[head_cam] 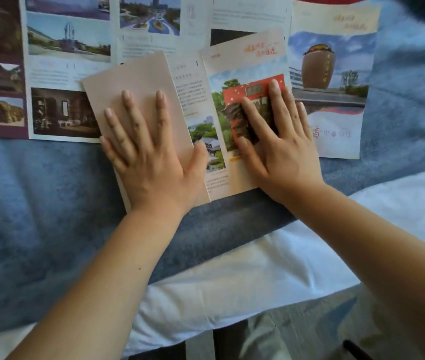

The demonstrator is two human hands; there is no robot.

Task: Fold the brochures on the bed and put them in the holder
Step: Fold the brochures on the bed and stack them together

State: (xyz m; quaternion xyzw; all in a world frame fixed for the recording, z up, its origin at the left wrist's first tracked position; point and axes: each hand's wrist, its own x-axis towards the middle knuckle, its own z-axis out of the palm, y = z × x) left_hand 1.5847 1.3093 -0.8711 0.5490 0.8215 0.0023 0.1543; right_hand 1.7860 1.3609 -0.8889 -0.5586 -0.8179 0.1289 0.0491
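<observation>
A brochure lies half folded on the blue blanket in the middle of the view. Its plain beige left panel is folded inward, and my left hand presses flat on it with fingers spread. Its right panel, printed with a red building photo and orange writing, lies under my right hand, which also presses flat with straight fingers. The text and garden photos of the middle panel show between my hands. No holder is in view.
More unfolded brochures lie behind: a wide one with landscape photos at the left and one showing a large brown jar at the right. A white sheet covers the bed's near edge. The floor shows below.
</observation>
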